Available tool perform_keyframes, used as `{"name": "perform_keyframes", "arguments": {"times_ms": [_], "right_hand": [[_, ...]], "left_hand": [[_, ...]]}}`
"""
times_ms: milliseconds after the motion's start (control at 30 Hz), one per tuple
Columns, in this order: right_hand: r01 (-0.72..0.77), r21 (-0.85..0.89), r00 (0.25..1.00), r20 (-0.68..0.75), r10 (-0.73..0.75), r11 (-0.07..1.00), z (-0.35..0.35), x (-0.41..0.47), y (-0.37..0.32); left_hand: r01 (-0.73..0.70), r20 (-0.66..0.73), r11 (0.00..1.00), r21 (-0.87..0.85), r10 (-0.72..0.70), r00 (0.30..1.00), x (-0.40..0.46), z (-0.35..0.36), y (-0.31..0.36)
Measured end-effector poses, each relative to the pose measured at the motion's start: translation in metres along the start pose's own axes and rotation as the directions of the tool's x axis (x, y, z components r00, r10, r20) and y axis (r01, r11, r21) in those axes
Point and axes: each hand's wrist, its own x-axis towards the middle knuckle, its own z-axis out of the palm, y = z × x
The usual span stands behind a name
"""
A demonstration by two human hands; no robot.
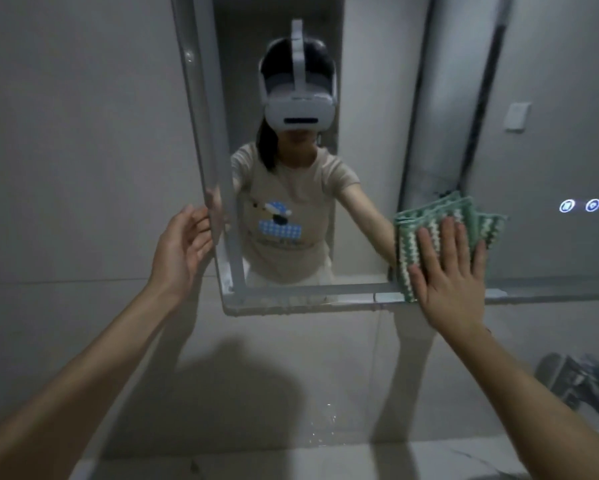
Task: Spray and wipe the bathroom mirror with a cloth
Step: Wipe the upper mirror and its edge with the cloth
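Note:
The bathroom mirror [370, 116] hangs on the grey wall and reflects a person wearing a white headset. My right hand [450, 275] lies flat, fingers straight and spread, pressing a folded green-and-white cloth [440, 220] against the glass near the mirror's lower edge. My left hand [182, 251] is at the mirror's left edge, fingers relaxed and slightly bent, fingertips touching the frame [218, 199]. No spray bottle is in view.
Two small lit touch icons [580, 205] glow on the mirror at the right. A chrome tap [575, 379] sits at the lower right above the pale counter [291, 459]. Grey tiled wall surrounds the mirror.

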Motion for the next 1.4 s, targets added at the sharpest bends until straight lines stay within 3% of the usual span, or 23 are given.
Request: {"name": "perform_keyframes", "arguments": {"times_ms": [133,233,333,500,633,700,800,1000,1100,1233,1400], "right_hand": [[-0.223,0.039,0.975,0.026,0.222,0.974,0.007,-0.013,-0.016],[-0.436,0.089,0.899,0.006,0.437,0.895,0.013,-0.015,-0.051],[-0.514,0.157,0.855,0.01,0.519,0.843,0.019,-0.02,-0.091],[-0.324,0.212,0.945,0.022,0.327,0.922,0.029,-0.027,-0.17],[0.036,0.212,0.999,-0.04,-0.028,0.977,0.04,-0.025,-0.229],[0.182,0.159,0.983,-0.064,-0.174,0.97,0.044,-0.025,-0.252],[0.237,0.136,0.971,-0.063,-0.231,0.962,0.045,-0.022,-0.266],[0.48,0.105,0.877,-0.05,-0.477,0.871,0.034,-0.011,-0.218],[0.474,0.063,0.881,-0.031,-0.473,0.878,0.027,-0.003,-0.181],[0.252,0.02,0.967,-0.046,-0.251,0.967,0.011,0.017,-0.121],[0.088,0.013,0.996,-0.025,-0.088,0.996,-0.003,0.057,-0.099]], "left_hand": [[-0.047,-0.023,0.998,0.038,0.048,0.999,-0.004,0.004,-0.004],[-0.059,-0.017,0.996,0.063,0.06,0.998,-0.006,0.005,-0.004],[-0.045,-0.013,0.997,0.068,0.046,0.999,-0.007,0.004,-0.002],[0.017,0.002,0.998,0.057,-0.018,1.0,-0.007,0.003,0.0],[0.092,0.011,0.994,0.058,-0.093,0.996,-0.004,-0.002,0.004],[0.1,0.032,0.992,0.081,-0.103,0.994,-0.003,-0.002,0.005],[0.085,0.055,0.988,0.129,-0.093,0.994,-0.002,-0.005,0.004],[0.094,0.052,0.99,0.103,-0.1,0.994,0.004,-0.008,0.002],[0.098,0.061,0.99,0.104,-0.105,0.993,0.008,-0.005,0.008],[0.058,0.038,0.987,0.147,-0.064,0.997,0.013,-0.004,0.013],[-0.034,0.033,0.99,0.139,0.03,0.999,0.022,0.011,0.032]]}}
